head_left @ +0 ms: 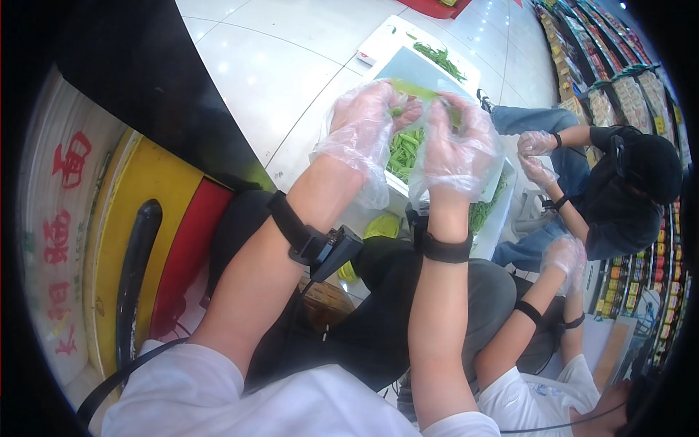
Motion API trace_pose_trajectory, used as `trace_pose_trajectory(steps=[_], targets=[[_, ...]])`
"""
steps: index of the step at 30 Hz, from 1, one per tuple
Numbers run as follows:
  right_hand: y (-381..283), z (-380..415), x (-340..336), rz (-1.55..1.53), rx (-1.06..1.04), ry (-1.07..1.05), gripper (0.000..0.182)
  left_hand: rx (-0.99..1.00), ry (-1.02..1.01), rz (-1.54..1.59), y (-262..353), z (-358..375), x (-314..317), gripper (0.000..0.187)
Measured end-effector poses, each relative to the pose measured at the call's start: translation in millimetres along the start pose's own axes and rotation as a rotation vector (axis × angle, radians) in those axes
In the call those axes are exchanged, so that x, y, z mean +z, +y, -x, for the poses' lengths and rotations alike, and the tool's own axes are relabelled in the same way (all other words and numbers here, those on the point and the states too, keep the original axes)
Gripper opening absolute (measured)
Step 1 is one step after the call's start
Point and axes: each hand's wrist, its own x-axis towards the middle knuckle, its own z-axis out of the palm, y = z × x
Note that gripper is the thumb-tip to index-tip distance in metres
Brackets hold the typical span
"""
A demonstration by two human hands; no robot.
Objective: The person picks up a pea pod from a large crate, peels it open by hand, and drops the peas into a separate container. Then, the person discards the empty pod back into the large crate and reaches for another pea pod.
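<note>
Head view: pale tiled floor (291,80) spreads across the far side of your station, with packed store shelves (604,44) along the right. Left of you, a yellow panel (138,189) carries a long black handle (138,237). To your right sit two co-workers: one in dark clothing (619,182), gloved hands close together; nearer you, one in a white shirt (535,400), also gloved, hands at knee level.

Before you, the white box (397,186) stands below your hands, partly hidden by them. Green pods (406,154) are heaped inside its near edge; more greens (480,213) lie toward its right edge, past your right wrist. Beyond the far edge, a white tray (386,36) bears a third pile (440,62), set toward its right side.

Your left hand (368,120) and right hand (459,146), both in clear loose plastic gloves, are raised over the box, side by side and slightly apart. Fingers are curled on each; thumbs pinch inward. Between them you hold a bright green pod (415,89), one end at each hand, above the heap; its outline is blurred. Black straps ring your wrists, a small black device (331,253) on the left one.
</note>
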Motion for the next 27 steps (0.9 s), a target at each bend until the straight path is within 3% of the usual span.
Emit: trace_pose_trajectory(steps=[7,11,13,14,16,17,19,27], targets=[[-3,-2,-5,-0.088,0.046,0.238,0.013,-0.037,-0.033,0.158,6,1,2,0.039],[22,-8,11,0.161,0.178,0.203,0.032,-0.069,-0.082,0.146,8,1,1,0.051],[20,-13,19,-0.009,0.974,-0.273,0.036,-0.078,-0.082,0.138,9,2,4,0.054],[17,-10,22,-0.005,0.973,-0.263,0.036,-0.083,-0.075,0.132,9,3,6,0.058],[11,1,29,-0.569,0.964,-0.035,0.041,-0.057,-0.075,0.137,11,1,8,0.061],[4,2,27,-0.568,0.965,-0.041,0.041,-0.028,-0.062,0.14,11,1,7,0.063],[-11,4,21,-1.435,1.085,-0.072,0.045,-0.009,-0.077,0.127,13,1,5,0.064],[-31,13,22,-1.638,1.065,0.018,0.046,0.281,-0.316,-0.118,-8,9,10,0.071]])
